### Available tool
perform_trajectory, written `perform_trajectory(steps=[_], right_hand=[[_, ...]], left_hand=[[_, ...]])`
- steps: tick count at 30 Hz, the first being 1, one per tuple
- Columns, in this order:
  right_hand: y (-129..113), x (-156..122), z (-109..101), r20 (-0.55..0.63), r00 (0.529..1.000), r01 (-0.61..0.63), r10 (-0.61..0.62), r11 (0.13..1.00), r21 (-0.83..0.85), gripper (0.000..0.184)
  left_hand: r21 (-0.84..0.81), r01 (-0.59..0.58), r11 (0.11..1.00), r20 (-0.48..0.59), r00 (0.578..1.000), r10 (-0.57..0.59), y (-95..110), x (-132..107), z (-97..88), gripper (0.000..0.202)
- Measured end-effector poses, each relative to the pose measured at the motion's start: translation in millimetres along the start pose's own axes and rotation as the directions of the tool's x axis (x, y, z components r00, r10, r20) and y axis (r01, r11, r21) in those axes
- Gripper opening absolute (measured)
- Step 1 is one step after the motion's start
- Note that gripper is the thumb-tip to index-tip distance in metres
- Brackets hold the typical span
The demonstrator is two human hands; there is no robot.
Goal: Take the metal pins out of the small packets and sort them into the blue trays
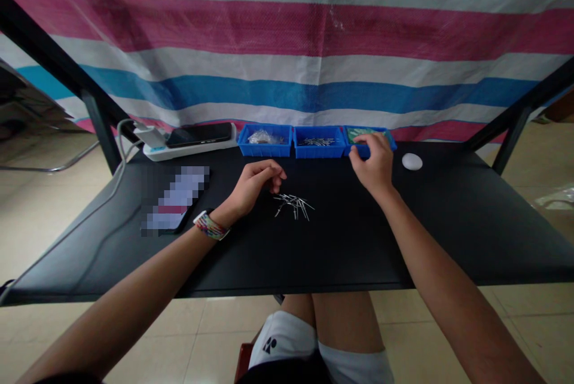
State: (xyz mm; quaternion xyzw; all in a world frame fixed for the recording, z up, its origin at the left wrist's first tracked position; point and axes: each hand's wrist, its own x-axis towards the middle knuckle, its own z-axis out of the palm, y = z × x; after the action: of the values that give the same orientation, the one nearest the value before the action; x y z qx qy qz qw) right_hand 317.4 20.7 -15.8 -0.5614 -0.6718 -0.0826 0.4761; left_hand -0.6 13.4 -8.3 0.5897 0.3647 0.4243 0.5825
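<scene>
My left hand (pixel 255 183) rests on the black table (pixel 314 246), its fingers curled in loosely, just left of a small pile of thin metal pins (pixel 293 204). Nothing shows in its fingers. A beaded band sits on that wrist. My right hand (pixel 374 162) reaches forward to the rightmost of three blue bins (pixel 388 136). Its fingers close over that bin's front edge, where a green flat piece (pixel 359 131) lies inside. The middle blue bin (pixel 319 142) holds more metal pins. The left blue bin (pixel 264 140) holds a clear plastic bag.
A white power strip (pixel 155 154) with a dark phone (pixel 200 134) on it lies at the back left, its cable running off the left edge. A blurred flat object (pixel 174 198) lies left of my left hand. A white oval object (pixel 411 161) sits at the right. A striped tarp hangs behind.
</scene>
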Motion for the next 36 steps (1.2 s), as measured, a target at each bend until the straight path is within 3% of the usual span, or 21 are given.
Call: perform_trajectory(steps=[2, 4, 8, 13, 23, 29, 32, 36], right_hand=[[-32, -12, 6, 0.256, 0.96, 0.044, -0.112, 0.965, 0.258, 0.012], [-59, -26, 14, 0.395, 0.896, 0.032, -0.202, 0.917, 0.398, 0.012], [-86, -42, 28, 0.49, 0.827, 0.031, -0.275, 0.893, 0.448, 0.028], [-84, -42, 32, 0.507, 0.774, 0.081, -0.379, 0.854, 0.514, 0.047], [-67, -39, 32, 0.518, 0.815, 0.064, -0.259, 0.929, 0.364, 0.036], [-47, -28, 22, 0.526, 0.815, 0.137, -0.242, 0.963, 0.23, 0.015], [-41, -23, 17, 0.547, 0.795, 0.184, -0.263, 0.963, 0.195, 0.014], [-47, -22, 15, 0.542, 0.809, 0.081, -0.226, 0.957, 0.279, 0.013]], left_hand=[[0.005, 0.002, 1.0, -0.006, 1.0, -0.002, 2, -1, 0.4, 0.028], [0.014, 0.003, 1.0, -0.013, 1.0, -0.003, 3, -1, 0.6, 0.029], [0.016, -0.011, 1.0, -0.027, 1.0, 0.012, 5, 0, 0.1, 0.028], [0.02, 0.0, 1.0, -0.043, 0.999, 0.001, 3, 1, -0.3, 0.029], [0.017, 0.017, 1.0, -0.03, 0.999, -0.017, 2, 1, 0.5, 0.028], [0.022, 0.023, 0.999, -0.028, 0.999, -0.023, 2, 1, -0.3, 0.029], [0.013, 0.029, 0.999, -0.019, 0.999, -0.029, 1, 2, -1.0, 0.028], [0.062, -0.006, 0.998, 0.005, 1.0, 0.005, 1, 0, -1.0, 0.028]])
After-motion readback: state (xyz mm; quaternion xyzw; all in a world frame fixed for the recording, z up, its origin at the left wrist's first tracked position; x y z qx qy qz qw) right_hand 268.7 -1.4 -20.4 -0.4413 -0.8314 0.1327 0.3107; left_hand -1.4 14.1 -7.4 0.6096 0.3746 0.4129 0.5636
